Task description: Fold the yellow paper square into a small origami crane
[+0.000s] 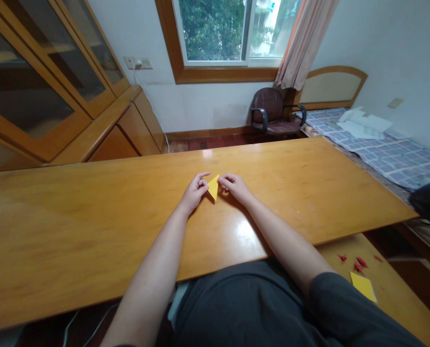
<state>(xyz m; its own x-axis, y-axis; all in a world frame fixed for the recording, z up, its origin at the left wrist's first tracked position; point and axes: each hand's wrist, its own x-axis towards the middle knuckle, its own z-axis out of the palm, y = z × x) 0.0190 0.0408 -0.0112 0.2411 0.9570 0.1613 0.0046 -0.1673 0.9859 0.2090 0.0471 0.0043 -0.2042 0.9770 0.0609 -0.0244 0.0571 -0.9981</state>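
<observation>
Between my two hands is a small piece of folded yellow paper (214,187), roughly triangular, tilted just above the tabletop. My left hand (194,192) pinches its left corner between thumb and fingers, with the index finger stretched out past it. At the upper right edge, the fingertips of my right hand (235,186) close on the paper. The fold lines are too small to make out. Both forearms reach over the near edge of the wooden table (110,217).
On a lower surface at right lie several small red folded-paper pieces (359,264) and a yellow paper stack (363,286). A glass-door cabinet (56,62) stands at left. Beyond the table are an office chair (273,113) and a bed with a checked cover (388,149).
</observation>
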